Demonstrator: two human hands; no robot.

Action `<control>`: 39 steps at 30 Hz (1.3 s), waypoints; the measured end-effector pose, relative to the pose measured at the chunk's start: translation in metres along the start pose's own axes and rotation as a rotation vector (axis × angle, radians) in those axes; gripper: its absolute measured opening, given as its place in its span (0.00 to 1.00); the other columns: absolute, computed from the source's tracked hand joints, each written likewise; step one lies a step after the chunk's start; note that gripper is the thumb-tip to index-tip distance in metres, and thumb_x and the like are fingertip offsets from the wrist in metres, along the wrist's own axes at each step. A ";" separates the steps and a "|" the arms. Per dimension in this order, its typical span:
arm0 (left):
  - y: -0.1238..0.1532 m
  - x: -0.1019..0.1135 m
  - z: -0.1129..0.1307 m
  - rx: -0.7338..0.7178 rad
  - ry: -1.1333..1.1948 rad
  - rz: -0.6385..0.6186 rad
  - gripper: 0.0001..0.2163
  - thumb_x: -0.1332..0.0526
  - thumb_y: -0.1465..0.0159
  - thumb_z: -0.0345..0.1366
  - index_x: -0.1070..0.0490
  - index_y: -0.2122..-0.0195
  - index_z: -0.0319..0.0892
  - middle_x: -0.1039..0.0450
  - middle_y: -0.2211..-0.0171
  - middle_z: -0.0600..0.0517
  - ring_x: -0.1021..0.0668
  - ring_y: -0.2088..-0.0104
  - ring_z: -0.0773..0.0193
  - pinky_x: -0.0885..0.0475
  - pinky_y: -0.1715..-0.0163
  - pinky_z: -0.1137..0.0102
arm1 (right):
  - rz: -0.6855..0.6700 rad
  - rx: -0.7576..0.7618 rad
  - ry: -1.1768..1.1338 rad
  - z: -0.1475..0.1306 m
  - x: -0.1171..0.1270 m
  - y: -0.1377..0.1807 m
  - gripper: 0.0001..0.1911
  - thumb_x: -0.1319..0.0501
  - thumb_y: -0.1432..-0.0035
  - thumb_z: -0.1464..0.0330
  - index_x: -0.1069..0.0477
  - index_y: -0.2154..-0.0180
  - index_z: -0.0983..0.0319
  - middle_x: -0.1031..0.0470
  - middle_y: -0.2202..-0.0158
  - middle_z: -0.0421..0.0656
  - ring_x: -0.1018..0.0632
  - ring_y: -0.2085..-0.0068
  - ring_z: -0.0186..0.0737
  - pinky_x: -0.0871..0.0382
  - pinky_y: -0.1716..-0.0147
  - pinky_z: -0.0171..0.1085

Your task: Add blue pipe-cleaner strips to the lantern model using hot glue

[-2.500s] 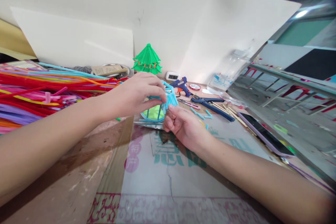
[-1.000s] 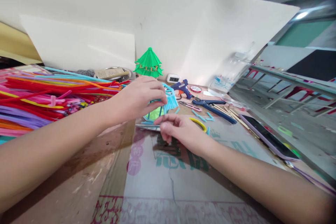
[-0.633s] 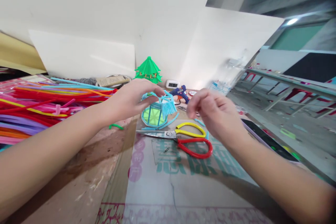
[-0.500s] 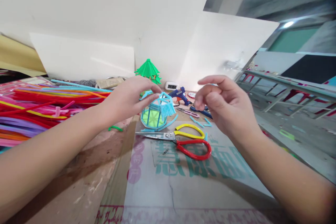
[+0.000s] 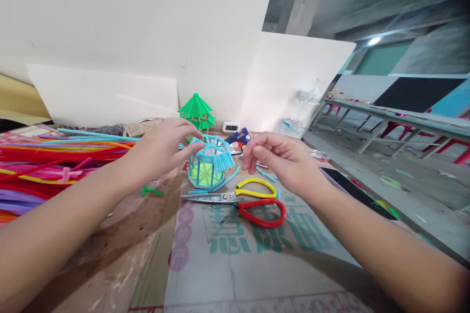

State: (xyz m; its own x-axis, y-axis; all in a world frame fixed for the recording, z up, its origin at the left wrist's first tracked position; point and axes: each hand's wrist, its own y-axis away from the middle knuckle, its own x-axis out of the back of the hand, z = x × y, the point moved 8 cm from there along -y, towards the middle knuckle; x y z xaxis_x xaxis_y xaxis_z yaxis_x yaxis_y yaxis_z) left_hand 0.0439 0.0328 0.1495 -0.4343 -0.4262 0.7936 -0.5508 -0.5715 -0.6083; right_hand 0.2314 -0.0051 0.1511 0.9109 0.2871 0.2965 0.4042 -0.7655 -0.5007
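Observation:
A small light-blue pipe-cleaner pavilion [image 5: 209, 164] with a green floor stands on the cardboard-covered table [image 5: 257, 264]. My left hand [image 5: 161, 149] pinches its roof frame at the upper left edge. Just right of the model's fringe hovers my right hand [image 5: 279, 159], fingers curled with thumb and fingertips pressed together; whatever sits in the pinch is too small to see. Scissors [image 5: 253, 200] with one yellow and one red handle lie flat in front of the model, blades pointing left, below my right hand.
A thick pile of coloured pipe cleaners [image 5: 47, 161] fills the left side. Behind stand a green pavilion model [image 5: 196, 112], a small clock [image 5: 231, 127] and a blue glue gun [image 5: 238, 137]. Cut blue pieces [image 5: 266, 174] and a phone [image 5: 352, 190] lie to the right.
My right hand let go of the scissors on the table, rose, then came back in a pinch beside the blue model. My left hand stayed on the roof. The view tilted upward.

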 end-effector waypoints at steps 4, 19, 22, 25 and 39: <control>0.001 -0.009 0.001 -0.037 0.042 -0.070 0.23 0.40 0.36 0.57 0.25 0.52 0.43 0.25 0.51 0.44 0.24 0.49 0.50 0.28 0.50 0.56 | 0.058 -0.014 -0.004 0.002 0.013 -0.004 0.20 0.39 0.37 0.52 0.25 0.71 0.60 0.23 0.74 0.43 0.24 0.72 0.38 0.30 0.69 0.38; 0.007 -0.034 -0.007 0.041 -0.082 -0.192 0.25 0.39 0.36 0.49 0.35 0.40 0.44 0.34 0.41 0.44 0.25 0.46 0.52 0.29 0.46 0.60 | 0.160 -0.001 0.137 -0.010 0.042 -0.010 0.09 0.29 0.46 0.67 0.28 0.68 0.60 0.21 0.72 0.41 0.22 0.71 0.35 0.27 0.70 0.37; 0.009 -0.043 -0.015 0.043 -0.050 -0.236 0.23 0.41 0.35 0.43 0.35 0.40 0.46 0.33 0.41 0.46 0.25 0.46 0.53 0.29 0.47 0.61 | 0.184 0.019 0.174 -0.008 0.050 -0.011 0.10 0.29 0.45 0.65 0.30 0.68 0.59 0.22 0.74 0.39 0.21 0.71 0.36 0.27 0.70 0.36; 0.009 -0.048 -0.023 0.024 0.033 -0.262 0.21 0.41 0.35 0.41 0.35 0.40 0.49 0.33 0.40 0.48 0.27 0.43 0.55 0.30 0.44 0.62 | 0.208 0.049 0.238 -0.010 0.055 -0.010 0.13 0.33 0.40 0.60 0.29 0.71 0.60 0.23 0.75 0.40 0.23 0.73 0.34 0.28 0.70 0.36; -0.002 -0.010 0.012 -0.099 0.050 -0.065 0.14 0.42 0.32 0.44 0.20 0.59 0.42 0.22 0.55 0.45 0.23 0.53 0.53 0.28 0.51 0.58 | 0.029 -0.082 0.317 0.033 0.012 -0.006 0.09 0.35 0.41 0.65 0.28 0.58 0.60 0.21 0.69 0.41 0.21 0.67 0.38 0.28 0.68 0.38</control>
State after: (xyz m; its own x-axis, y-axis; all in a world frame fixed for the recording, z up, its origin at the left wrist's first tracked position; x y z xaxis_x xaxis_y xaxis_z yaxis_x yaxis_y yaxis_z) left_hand 0.0575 0.0295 0.1430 -0.4288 -0.3533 0.8314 -0.6459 -0.5235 -0.5556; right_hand 0.2428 0.0218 0.1311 0.8457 0.0808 0.5276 0.3584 -0.8185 -0.4490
